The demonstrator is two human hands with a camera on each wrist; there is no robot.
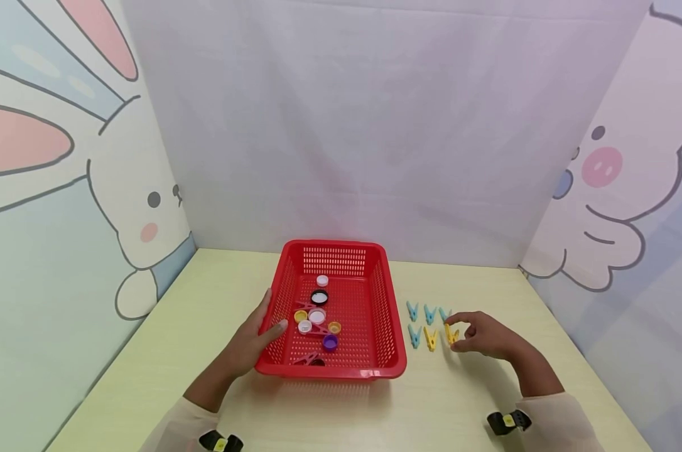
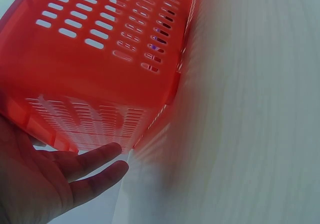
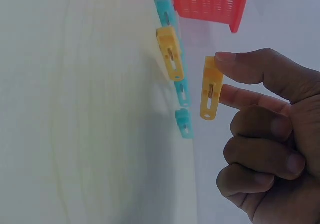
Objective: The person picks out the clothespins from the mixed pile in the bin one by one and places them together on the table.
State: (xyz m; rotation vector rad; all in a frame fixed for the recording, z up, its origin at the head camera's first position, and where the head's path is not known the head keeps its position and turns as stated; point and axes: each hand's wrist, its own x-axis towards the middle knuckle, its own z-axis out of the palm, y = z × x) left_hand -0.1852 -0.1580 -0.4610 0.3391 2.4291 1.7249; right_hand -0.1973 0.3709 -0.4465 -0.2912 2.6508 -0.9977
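A red plastic basket (image 1: 394,339) stands on the table, holding several bottle caps in white, yellow, purple and black, such as the purple cap (image 1: 330,343). My left hand (image 1: 250,342) grips its left rim, thumb over the edge and fingers outside against the perforated wall (image 2: 90,119). To the right, my right hand (image 1: 485,334) pinches a yellow clothespin (image 3: 211,88) between thumb and index finger; the other fingers are curled in. Beside it lies a second yellow clothespin (image 1: 430,339), with blue clothespins (image 1: 414,336) next to it and behind, one partly hidden by the hand.
Pink clothespins (image 1: 306,358) lie among the caps in the basket. The pale wooden table (image 1: 228,270) meets a light cloth backdrop (image 1: 352,138) at the back. Side panels with cartoon animals (image 1: 143,207) flank it.
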